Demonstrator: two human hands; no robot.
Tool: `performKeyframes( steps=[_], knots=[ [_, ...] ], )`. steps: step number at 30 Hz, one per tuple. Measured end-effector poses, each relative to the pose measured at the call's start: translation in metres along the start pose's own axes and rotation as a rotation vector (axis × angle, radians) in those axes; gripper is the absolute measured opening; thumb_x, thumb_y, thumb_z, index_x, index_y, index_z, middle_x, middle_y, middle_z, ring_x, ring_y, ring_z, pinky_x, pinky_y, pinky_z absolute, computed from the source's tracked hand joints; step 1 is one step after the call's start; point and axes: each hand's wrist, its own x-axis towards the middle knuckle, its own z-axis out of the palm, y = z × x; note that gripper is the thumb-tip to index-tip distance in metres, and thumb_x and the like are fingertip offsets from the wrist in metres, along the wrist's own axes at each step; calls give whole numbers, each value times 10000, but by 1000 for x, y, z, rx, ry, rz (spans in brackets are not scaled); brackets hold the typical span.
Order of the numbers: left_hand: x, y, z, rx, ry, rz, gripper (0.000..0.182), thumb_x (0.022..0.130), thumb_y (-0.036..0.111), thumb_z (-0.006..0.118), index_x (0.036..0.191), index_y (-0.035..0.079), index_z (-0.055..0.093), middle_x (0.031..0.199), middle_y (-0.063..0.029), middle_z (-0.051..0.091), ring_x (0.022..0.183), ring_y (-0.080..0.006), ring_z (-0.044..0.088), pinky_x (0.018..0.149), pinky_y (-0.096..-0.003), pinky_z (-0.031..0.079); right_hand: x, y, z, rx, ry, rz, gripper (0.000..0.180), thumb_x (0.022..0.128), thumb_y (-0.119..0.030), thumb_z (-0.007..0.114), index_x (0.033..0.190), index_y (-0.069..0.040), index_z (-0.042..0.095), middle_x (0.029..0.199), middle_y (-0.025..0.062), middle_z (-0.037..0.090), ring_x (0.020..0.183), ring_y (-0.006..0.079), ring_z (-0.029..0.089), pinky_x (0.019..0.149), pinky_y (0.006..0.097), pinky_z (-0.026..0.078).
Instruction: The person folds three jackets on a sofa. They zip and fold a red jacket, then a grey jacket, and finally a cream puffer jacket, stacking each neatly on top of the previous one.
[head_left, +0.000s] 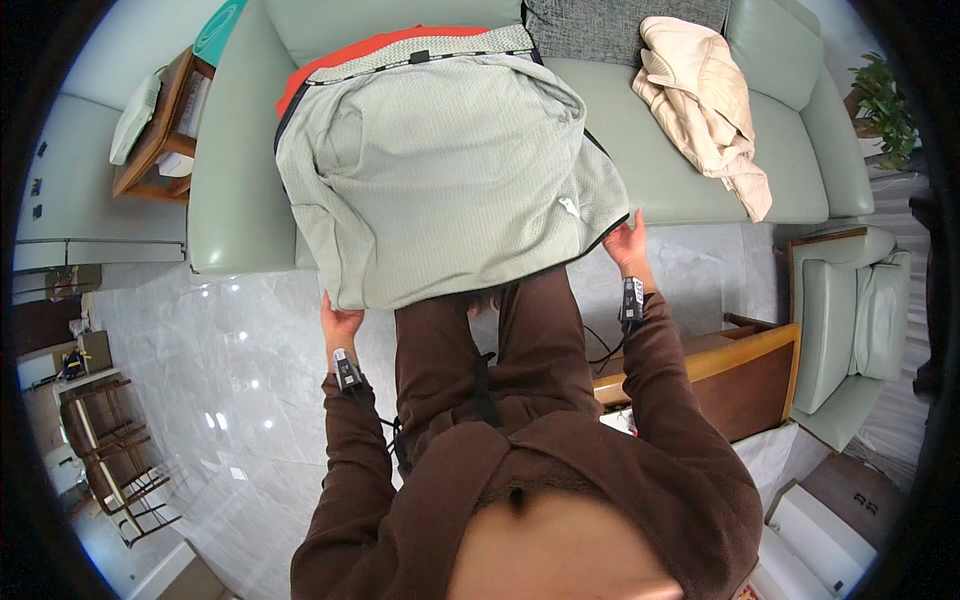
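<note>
A jacket (450, 172) is spread lining side up over the front of a pale green leather sofa, its collar away from me and its hem towards my legs. The textured lining is light grey, and a red strip of the outer shell (405, 36) shows behind the collar. Black binding edges the garment, and a small white label (569, 206) lies near the right hem. My left hand (343, 321) grips the left hem corner, its fingertips partly under the cloth. At the right hem corner, my right hand (628, 244) pinches the edge with the thumb raised.
A crumpled beige garment (701, 97) lies on the sofa seat (660, 195), beside a dark grey cushion (622, 30). A wooden side table (161, 142) stands left of the sofa. Behind my right arm is a wooden table (742, 375), with a green armchair (847, 322) beyond.
</note>
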Motion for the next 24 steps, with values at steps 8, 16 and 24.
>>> performKeyframes(
  steps=[8,16,24],
  knots=[
    [-96,17,79,539,-173,1038,255,918,197,492,1058,-1,570,937,-79,626,827,-244,579,753,-320,462,-57,-5,111,-755,-142,-591,303,838,-90,523,1118,23,504,1054,102,602,917,206,586,836,322,464],
    [-150,-68,96,1952,-1174,1441,279,692,17,629,962,85,655,796,-65,518,869,-237,528,904,-409,345,-134,55,118,-2289,-1116,-804,688,651,-67,526,1324,-176,433,571,163,538,640,334,574,759,411,466],
    [-149,-102,51,2173,-1076,1416,254,698,103,659,952,95,656,958,-45,540,987,-210,506,928,-403,343,-156,65,82,-2642,-1094,-511,598,737,-161,583,1312,-193,421,720,137,609,667,302,600,763,392,459]
  ],
)
